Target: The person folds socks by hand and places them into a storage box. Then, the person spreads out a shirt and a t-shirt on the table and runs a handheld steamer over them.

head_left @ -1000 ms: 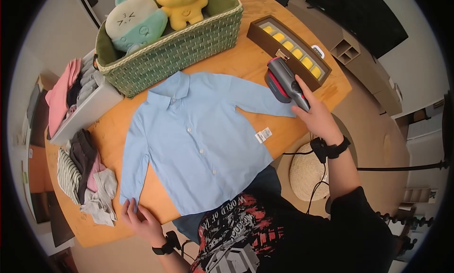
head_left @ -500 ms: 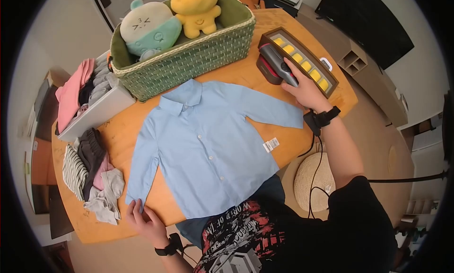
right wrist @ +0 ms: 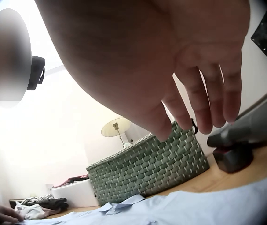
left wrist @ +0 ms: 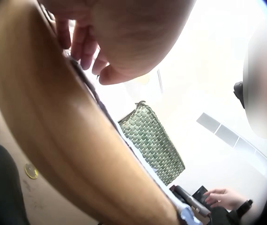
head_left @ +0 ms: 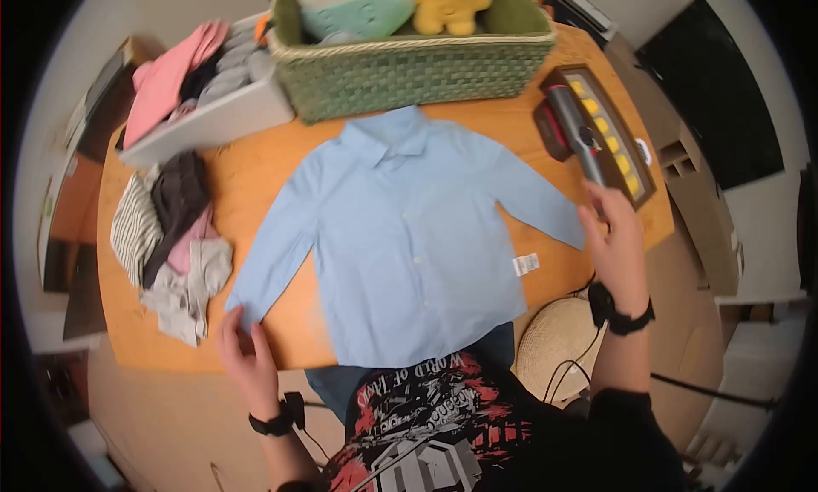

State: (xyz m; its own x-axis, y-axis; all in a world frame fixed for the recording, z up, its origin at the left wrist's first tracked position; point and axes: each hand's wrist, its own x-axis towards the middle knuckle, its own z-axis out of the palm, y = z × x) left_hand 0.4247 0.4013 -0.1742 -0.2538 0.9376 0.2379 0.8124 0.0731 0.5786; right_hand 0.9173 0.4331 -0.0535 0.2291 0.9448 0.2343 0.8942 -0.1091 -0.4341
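A light-blue button-up shirt point(head_left: 375, 228) lies spread on the wooden table point(head_left: 281, 343), collar toward the far side. My left hand point(head_left: 249, 356) rests its fingertips on the cuff of the sleeve at the left. Its fingers hang relaxed in the left wrist view. My right hand point(head_left: 619, 249) is over the right side of the table, just beyond the other cuff. A grey-and-red handheld device point(head_left: 578, 134), like a garment steamer, stands near its fingertips. In the right wrist view the right-hand fingers point(right wrist: 203, 103) are extended and hold nothing, with the device's handle point(right wrist: 245, 131) beyond them.
A green woven basket point(head_left: 417, 79) with plush toys stands at the back. Left of it is a white bin point(head_left: 213, 130) of folded clothes, with a clothing pile point(head_left: 179, 236) in front. A brown box point(head_left: 643, 189) with yellow items sits at the right.
My right hand has set the device down beside the brown box, let go of it and drawn back toward me. The left hand stays at the cuff. The head view has shifted.
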